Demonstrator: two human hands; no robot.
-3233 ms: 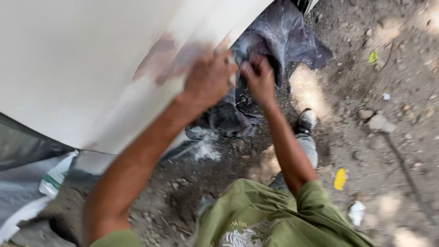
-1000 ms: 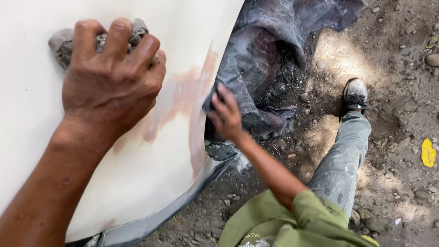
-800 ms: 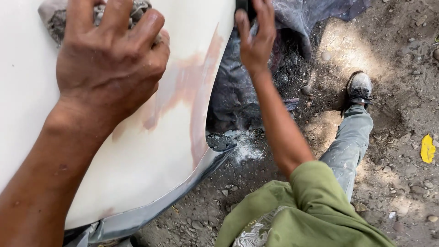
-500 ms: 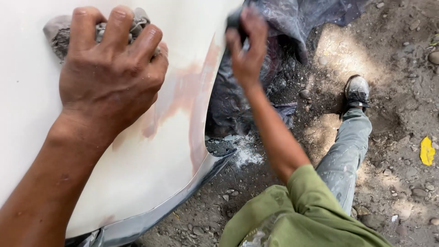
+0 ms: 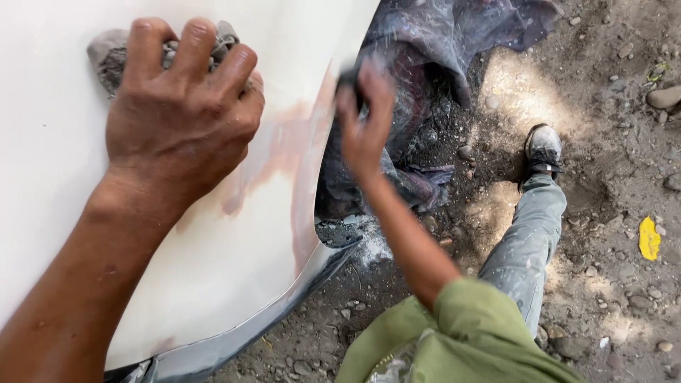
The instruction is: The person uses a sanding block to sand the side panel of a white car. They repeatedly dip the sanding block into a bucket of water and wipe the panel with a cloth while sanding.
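On the cream car panel (image 5: 85, 213), we log our left hand (image 5: 181, 120) clamped on a grey rag (image 5: 106, 57), pressed flat as if for bracing, and our right hand (image 5: 365, 128) closed on a small dark sanding piece (image 5: 349, 76) at the panel's rusty edge (image 5: 305, 163).

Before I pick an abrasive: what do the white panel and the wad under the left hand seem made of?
White panel: probably painted sheet metal, a smooth matte coat rubbed through to pinkish-brown patches. Grey wad under the left hand: looks like crumpled cloth, soft, dusty folds; could be worn abrasive.
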